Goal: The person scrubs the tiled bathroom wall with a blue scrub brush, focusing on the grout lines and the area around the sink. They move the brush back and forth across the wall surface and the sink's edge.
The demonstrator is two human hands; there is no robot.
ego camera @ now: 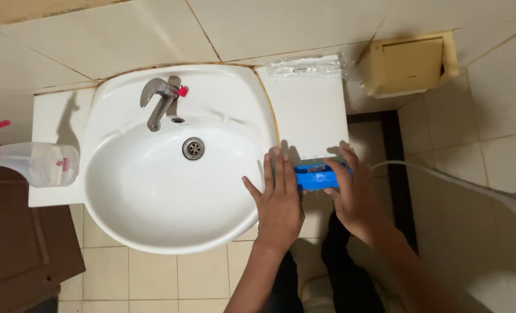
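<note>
A small blue box-like object (315,177) lies at the front edge of the white counter (310,110) right of the sink. My right hand (355,194) grips its right end with fingers curled over it. My left hand (278,200) rests flat, fingers apart, on the rim of the white sink (154,191), its fingertips touching the blue object's left end. What the object is exactly is hard to tell, as the hands hide part of it.
A metal tap (159,98) with a red tip stands behind the drain (193,148). A clear spray bottle (35,164) with a pink head lies on the left counter. A clear plastic packet (310,65) and a beige wall box (408,64) lie beyond. A brown cabinet (20,255) stands at lower left.
</note>
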